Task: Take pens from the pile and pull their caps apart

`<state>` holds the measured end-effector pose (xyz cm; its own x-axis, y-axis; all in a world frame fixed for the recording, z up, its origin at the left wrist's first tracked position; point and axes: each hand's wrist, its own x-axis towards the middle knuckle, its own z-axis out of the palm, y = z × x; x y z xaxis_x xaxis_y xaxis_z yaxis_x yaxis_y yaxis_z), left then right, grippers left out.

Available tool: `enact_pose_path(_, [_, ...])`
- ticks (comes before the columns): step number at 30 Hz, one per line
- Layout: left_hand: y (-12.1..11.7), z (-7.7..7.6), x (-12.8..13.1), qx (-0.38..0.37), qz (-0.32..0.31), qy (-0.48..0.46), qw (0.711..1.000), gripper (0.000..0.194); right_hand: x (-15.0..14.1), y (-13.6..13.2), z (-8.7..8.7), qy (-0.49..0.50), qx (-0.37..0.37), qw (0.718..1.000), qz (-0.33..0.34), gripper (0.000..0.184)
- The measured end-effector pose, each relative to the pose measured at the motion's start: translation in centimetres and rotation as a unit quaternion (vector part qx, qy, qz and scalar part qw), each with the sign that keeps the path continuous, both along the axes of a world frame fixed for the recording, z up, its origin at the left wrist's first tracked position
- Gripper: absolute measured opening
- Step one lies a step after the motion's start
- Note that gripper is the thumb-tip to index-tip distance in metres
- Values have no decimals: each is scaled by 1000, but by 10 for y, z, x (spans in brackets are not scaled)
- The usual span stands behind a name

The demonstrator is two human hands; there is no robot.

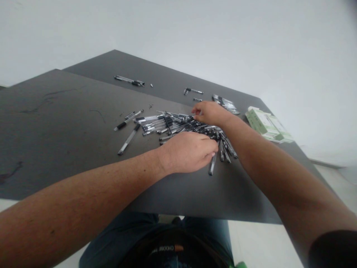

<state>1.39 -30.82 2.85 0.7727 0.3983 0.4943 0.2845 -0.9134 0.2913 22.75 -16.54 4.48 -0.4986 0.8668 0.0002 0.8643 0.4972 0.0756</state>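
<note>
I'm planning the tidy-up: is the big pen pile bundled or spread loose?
Spread loose: the pens sprawl across the table, crossing at many angles, with ends pointing different ways.

Two hands (189, 152) (210, 112), dozens of pens (167, 123)

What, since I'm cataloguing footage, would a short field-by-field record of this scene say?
Left hand: fingers curled, at the near side of the pen pile; grip hidden
Right hand: at the pile's far side; contact unclear
Loose pens: left of the pile
Pen bundle: beyond the right hand
Box: green and white, right of the pile
Tabletop: dark grey, streaked at left
</note>
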Motion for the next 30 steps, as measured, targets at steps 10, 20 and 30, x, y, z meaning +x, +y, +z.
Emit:
enact_pose_path(10, [0,-1,1,-2,-2,-2,1000,21,23,-16,15,58,40,997,-11,35])
enact_pose_path(20, [2,-2,0,-3,-1,3,1000,22,87,-70,18,90,34,988,-124,31])
enact_pose_path(30, [3,-3,-1,-6,3,-1,1000,23,113,-168,3,149,6,976,-157,23])
